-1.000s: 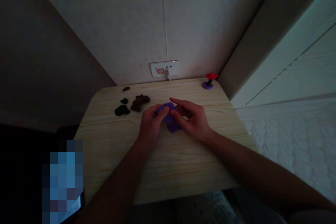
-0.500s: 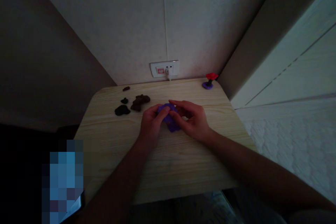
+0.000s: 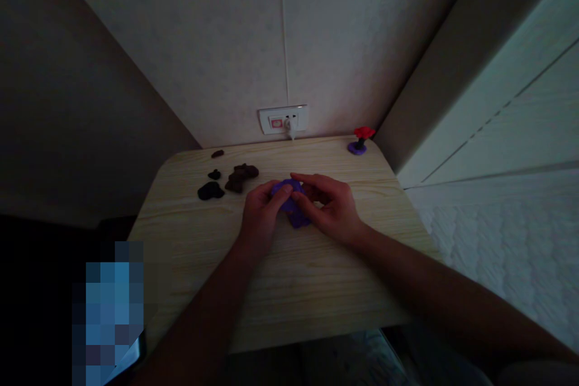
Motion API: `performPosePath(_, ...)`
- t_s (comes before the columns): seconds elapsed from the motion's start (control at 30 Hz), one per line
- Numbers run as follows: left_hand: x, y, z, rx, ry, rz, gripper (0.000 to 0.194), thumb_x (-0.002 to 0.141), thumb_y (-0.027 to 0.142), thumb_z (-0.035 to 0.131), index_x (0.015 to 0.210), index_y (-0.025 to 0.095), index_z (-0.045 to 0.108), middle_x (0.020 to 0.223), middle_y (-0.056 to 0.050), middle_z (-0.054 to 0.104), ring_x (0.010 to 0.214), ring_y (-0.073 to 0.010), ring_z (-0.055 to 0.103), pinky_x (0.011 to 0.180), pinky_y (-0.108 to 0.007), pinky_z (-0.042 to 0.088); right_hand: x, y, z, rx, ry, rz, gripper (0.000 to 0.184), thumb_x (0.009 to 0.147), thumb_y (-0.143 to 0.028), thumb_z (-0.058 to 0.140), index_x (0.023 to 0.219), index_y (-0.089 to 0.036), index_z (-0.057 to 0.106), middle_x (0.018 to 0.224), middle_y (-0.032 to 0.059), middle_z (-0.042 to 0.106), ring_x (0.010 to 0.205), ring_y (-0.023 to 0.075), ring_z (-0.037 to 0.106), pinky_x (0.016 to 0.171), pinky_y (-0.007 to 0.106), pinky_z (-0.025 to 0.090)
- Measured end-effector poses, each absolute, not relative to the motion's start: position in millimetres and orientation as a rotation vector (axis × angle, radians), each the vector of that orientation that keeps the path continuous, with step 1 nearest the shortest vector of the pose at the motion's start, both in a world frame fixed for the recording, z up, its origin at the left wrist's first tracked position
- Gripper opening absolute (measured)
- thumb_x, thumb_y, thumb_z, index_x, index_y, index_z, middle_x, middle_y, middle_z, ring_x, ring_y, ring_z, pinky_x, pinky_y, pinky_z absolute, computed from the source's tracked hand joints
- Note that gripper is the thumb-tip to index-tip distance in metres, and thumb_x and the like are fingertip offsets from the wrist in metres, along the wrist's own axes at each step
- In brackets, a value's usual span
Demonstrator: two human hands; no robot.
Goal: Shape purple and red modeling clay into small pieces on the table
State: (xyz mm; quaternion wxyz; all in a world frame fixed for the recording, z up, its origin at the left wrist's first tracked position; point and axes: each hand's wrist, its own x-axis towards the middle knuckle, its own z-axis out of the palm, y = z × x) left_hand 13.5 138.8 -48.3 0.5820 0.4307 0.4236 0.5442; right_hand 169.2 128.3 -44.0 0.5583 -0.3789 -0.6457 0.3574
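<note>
Over the middle of the wooden table (image 3: 253, 289), a lump of purple modelling clay (image 3: 298, 218) is held between both hands. My left hand (image 3: 262, 208) grips its left side, with the thumb laid across the top. From the right, my right hand (image 3: 332, 205) pinches the clay with thumb and fingers. Parts of the lump are hidden behind the fingers. Left of my hands lie brown clay pieces (image 3: 242, 177) and a flat black clay piece (image 3: 210, 190). At the back right stands a small clay flower (image 3: 363, 132) with a red top, dark stem and purple base.
A smaller black bit (image 3: 214, 174) and a small brown bit (image 3: 218, 154) lie toward the back left. Behind the table, a wall socket (image 3: 283, 119) holds a white plug. White quilted bedding (image 3: 506, 247) is at the right. A blurred bright patch (image 3: 108, 307) shows at lower left.
Almost nothing differs. Both hands keep their hold on the purple clay, with only a very slight shift of the fingers.
</note>
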Motion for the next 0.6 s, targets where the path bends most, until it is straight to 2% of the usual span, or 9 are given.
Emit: performPosePath(0.6,13.1,138.5,-47.8,1.037,0.967,1.271,0.019,0.08,0.038,0.081,0.08,0.02,0.078,0.077,0.0,0.07,0.07,-0.0103,0.059,0.067,-0.021,0.047,171.0,128.6,-45.6,-0.915,-1.556,0.804,0.035,0.091,-0.03,0.072,0.125,-0.022,0.075,0.088,0.0043,0.073,0.071,0.0117,0.066,0.062,0.023,0.059)
